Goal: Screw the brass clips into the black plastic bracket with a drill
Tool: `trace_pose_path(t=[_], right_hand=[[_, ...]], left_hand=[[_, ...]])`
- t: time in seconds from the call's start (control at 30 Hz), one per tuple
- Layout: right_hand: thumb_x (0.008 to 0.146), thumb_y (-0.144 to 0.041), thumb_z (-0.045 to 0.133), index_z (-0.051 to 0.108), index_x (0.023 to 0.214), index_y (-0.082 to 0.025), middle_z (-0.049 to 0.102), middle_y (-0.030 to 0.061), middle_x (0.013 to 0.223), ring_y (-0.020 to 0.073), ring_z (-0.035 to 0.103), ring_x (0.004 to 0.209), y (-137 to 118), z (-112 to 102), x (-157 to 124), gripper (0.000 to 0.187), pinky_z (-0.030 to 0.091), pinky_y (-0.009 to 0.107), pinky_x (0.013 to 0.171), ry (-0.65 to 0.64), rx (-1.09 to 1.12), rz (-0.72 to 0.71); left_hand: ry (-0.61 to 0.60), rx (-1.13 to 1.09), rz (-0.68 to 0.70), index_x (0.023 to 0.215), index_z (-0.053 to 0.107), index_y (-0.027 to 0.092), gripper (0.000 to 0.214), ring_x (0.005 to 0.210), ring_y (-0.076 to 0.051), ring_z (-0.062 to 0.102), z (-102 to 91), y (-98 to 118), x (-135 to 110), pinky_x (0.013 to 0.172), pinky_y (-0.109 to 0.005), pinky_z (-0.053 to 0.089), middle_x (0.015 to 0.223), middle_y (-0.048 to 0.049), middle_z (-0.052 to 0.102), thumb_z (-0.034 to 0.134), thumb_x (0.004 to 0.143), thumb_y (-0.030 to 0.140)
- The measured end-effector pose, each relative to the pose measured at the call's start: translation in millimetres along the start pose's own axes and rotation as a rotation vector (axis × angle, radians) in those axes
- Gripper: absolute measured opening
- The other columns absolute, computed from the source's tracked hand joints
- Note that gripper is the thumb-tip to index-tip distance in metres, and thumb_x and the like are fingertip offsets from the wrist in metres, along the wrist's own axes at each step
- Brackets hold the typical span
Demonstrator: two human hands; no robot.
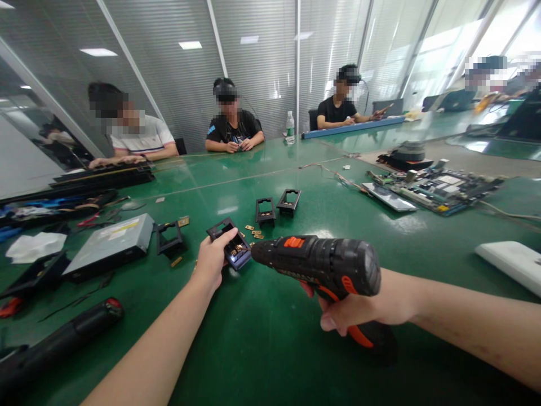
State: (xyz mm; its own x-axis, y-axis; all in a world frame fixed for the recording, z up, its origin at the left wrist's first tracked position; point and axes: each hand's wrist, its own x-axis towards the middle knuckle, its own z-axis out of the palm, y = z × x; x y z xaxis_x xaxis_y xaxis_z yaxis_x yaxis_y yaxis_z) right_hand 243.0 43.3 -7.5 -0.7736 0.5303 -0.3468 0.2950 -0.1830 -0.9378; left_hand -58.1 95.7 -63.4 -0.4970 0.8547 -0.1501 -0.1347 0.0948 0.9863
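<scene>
My right hand is wrapped round the grip of a black and orange cordless drill, whose nose points left. My left hand holds a black plastic frame with brass-coloured parts inside, its thumb across the top. The drill's front end is at this frame, and a light shines on the brass parts; whether the bit touches a screw I cannot tell. Several small brass pieces lie just behind. Two similar black frames stand farther back, and another frame sits to the left with brass pieces beside it.
On the left are a silver disc drive, a black cylindrical tool and a white tissue. Circuit boards and a white case lie on the right. Several people sit around the green table; a bottle stands at the back.
</scene>
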Motion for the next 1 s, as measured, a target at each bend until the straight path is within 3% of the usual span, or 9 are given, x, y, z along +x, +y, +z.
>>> trace_pose_path(t=[0.1, 0.23, 0.4, 0.47, 0.53, 0.63, 0.87, 1.0], right_hand=[[0.068, -0.034, 0.084, 0.062, 0.098, -0.014, 0.066, 0.0002, 0.068, 0.0142, 0.062, 0.059, 0.2, 1.3, -1.5, 0.042, 0.053, 0.024, 0.055, -0.005, -0.008, -0.01], [0.072, -0.032, 0.085, 0.063, 0.119, -0.014, 0.067, -0.0005, 0.069, 0.015, 0.064, 0.06, -0.4, 1.4, -2.5, 0.054, 0.055, 0.026, 0.056, -0.024, -0.017, -0.038], [0.074, -0.034, 0.082, 0.069, 0.105, -0.01, 0.066, 0.0021, 0.069, 0.0146, 0.063, 0.061, -1.8, 0.9, -2.6, 0.042, 0.053, 0.024, 0.056, -0.023, -0.062, -0.037], [0.075, -0.032, 0.084, 0.063, 0.129, -0.014, 0.066, 0.0, 0.071, 0.0145, 0.063, 0.061, -2.8, 0.8, -3.4, 0.06, 0.054, 0.025, 0.056, -0.042, -0.04, -0.056], [0.076, -0.029, 0.085, 0.046, 0.152, -0.02, 0.066, -0.0022, 0.07, 0.0149, 0.063, 0.06, -3.6, 0.7, -4.2, 0.085, 0.055, 0.026, 0.056, -0.056, -0.025, -0.075], [0.078, -0.029, 0.085, 0.037, 0.16, -0.022, 0.066, -0.0025, 0.069, 0.0153, 0.063, 0.06, -3.9, 0.8, -4.6, 0.095, 0.055, 0.025, 0.055, -0.049, -0.033, -0.083], [0.075, -0.028, 0.086, 0.046, 0.152, -0.02, 0.066, -0.0027, 0.068, 0.0151, 0.063, 0.06, -1.7, 0.9, -2.2, 0.087, 0.056, 0.026, 0.056, -0.06, -0.009, -0.084], [0.069, -0.031, 0.086, 0.064, 0.109, -0.014, 0.065, -0.0012, 0.068, 0.0136, 0.062, 0.058, 0.2, 1.5, -0.7, 0.048, 0.053, 0.023, 0.054, 0.002, 0.006, -0.026]], left_hand=[[-0.007, -0.008, -0.01, 0.095, 0.077, 0.016, 0.036, 0.066, -0.022, 0.071, 0.9, 1.1, -1.0, 0.056, -0.032, 0.059, 0.082, -0.0065, 0.076, 0.089, 0.065, 0.032], [-0.005, -0.006, 0.001, 0.094, 0.076, 0.016, 0.036, 0.065, -0.021, 0.07, 1.7, 2.3, -2.0, 0.055, -0.031, 0.058, 0.082, -0.0059, 0.076, 0.089, 0.065, 0.032], [-0.011, -0.014, -0.013, 0.092, 0.076, 0.016, 0.036, 0.066, -0.021, 0.071, 1.8, 1.7, -1.5, 0.057, -0.033, 0.059, 0.082, -0.0067, 0.076, 0.089, 0.067, 0.037], [-0.012, -0.021, -0.012, 0.092, 0.076, 0.016, 0.036, 0.065, -0.022, 0.071, 2.0, 1.3, -1.5, 0.057, -0.033, 0.059, 0.082, -0.0068, 0.076, 0.088, 0.067, 0.039], [-0.012, -0.024, -0.003, 0.092, 0.075, 0.016, 0.036, 0.065, -0.021, 0.071, 2.3, 1.2, -1.7, 0.057, -0.033, 0.059, 0.082, -0.0066, 0.076, 0.089, 0.067, 0.038], [-0.007, -0.023, 0.003, 0.091, 0.075, 0.016, 0.035, 0.064, -0.021, 0.07, 2.3, 1.0, -1.8, 0.057, -0.032, 0.058, 0.081, -0.0067, 0.076, 0.089, 0.066, 0.037], [0.0, -0.007, 0.004, 0.093, 0.076, 0.016, 0.038, 0.066, -0.022, 0.071, 1.9, 1.8, -3.0, 0.06, -0.034, 0.059, 0.082, -0.0064, 0.076, 0.09, 0.064, 0.036], [0.008, -0.019, 0.027, 0.093, 0.076, 0.016, 0.036, 0.067, -0.021, 0.071, 3.7, 2.0, -6.9, 0.06, -0.033, 0.059, 0.084, -0.0065, 0.076, 0.09, 0.063, 0.032]])
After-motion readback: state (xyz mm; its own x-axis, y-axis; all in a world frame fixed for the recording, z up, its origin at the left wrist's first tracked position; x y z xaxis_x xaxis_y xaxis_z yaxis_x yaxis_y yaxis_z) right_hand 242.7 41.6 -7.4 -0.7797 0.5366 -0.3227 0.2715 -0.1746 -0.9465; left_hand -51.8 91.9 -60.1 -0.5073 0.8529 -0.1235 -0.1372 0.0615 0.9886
